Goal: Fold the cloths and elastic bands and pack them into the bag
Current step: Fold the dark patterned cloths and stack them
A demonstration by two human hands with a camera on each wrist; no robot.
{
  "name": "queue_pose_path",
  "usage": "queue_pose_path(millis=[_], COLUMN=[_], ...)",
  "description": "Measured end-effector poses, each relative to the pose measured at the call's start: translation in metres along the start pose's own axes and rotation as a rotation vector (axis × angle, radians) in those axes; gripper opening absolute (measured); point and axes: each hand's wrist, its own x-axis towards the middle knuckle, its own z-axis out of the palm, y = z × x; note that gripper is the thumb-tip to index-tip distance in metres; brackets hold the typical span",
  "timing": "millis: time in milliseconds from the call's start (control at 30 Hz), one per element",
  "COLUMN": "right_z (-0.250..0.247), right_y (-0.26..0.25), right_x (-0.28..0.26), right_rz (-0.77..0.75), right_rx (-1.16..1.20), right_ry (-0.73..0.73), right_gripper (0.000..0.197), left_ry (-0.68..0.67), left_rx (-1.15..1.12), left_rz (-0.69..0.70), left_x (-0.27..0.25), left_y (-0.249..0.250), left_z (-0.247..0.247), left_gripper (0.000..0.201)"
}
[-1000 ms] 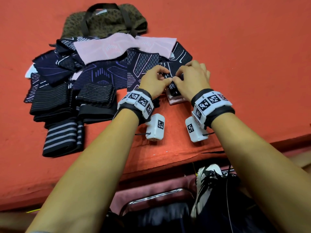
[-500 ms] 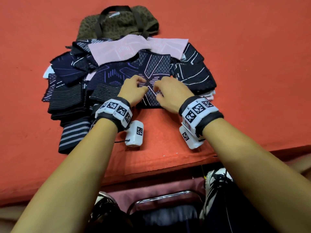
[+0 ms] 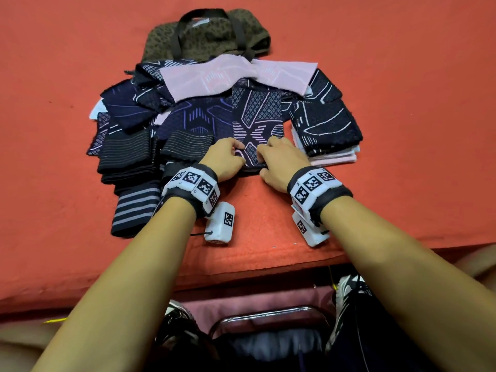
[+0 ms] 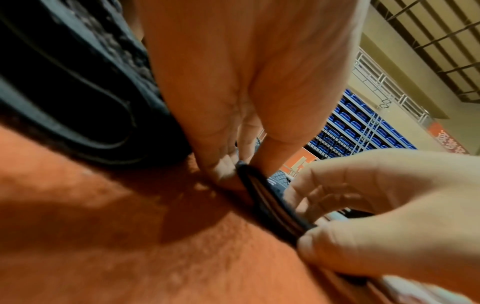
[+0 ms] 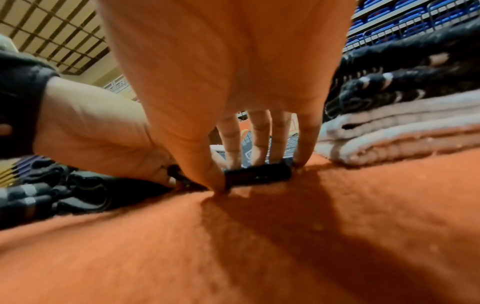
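I have moved both hands off the folded stack [image 3: 326, 130] at right; my left hand [image 3: 226, 159] and right hand [image 3: 280, 162] now pinch the near edge of a diamond-patterned navy cloth [image 3: 256, 114] lying mid-pile, starting its fold. The olive bag [image 3: 206, 36] waits behind, unpacked.

Orange cover [image 3: 402, 130] spans table, front edge overhanging. Below edge: pink cushion [image 3: 255, 304], chrome chair frame [image 3: 268, 312], black-white sneaker [image 3: 346, 294] at right, dark sneaker [image 3: 174, 323] at left, partly hidden. Wrist views show background: blue seat rows [image 4: 363, 131] behind railing, beige wall [image 4: 405, 67], grid ceiling [image 5: 54, 30].
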Motion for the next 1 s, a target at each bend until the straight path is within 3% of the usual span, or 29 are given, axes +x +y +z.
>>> queue_pose_path(millis=[133,267,433,567,667,833,900,1000], right_z=[-0.008,-0.015,-0.026,-0.029,-0.029,-0.03,-0.031,-0.027], right_y=[-0.001,-0.003,-0.011,-0.017,-0.014,-0.01,-0.005,0.0], right_x=[0.001,-0.002,-0.011,-0.014,-0.015,-0.011,-0.007,-0.005], right_rz=[-0.051,-0.063,-0.035,-0.019,-0.033,0.007,-0.02,-0.043], right_rx=[0.002,-0.007,0.025,0.018,0.069,0.24,0.126,0.0], right_ry=[-0.096,-0.234,-0.447,-0.552,-0.561,-0.601,-0.48,-0.264], right_gripper=[0.005,0.013,0.017,0.006,0.008,0.034,0.039,0.026], left_ry=[-0.097,-0.241,-0.451,-0.356,-0.33,-0.263,-0.213,-0.091], left_rx=[-0.018,-0.051,-0.003,-0.041,-0.092,0.018,0.004,0.069], left_rz=[0.007,-0.03,-0.017,0.028,0.043,0.076,0.085,0.131], left_x=[-0.01,-0.021,-0.033,-0.033,-0.035,-0.039,-0.04,-0.036], left_y=[0.001,0.006,0.008,0.004,0.0,0.003,0.006,0.012], left_z=[-0.005,-0.015,-0.02,-0.021,-0.02,-0.019,-0.02,-0.023], left_gripper=[0.023,0.037,0.039,0.027,0.021,0.029,0.027,0.03])
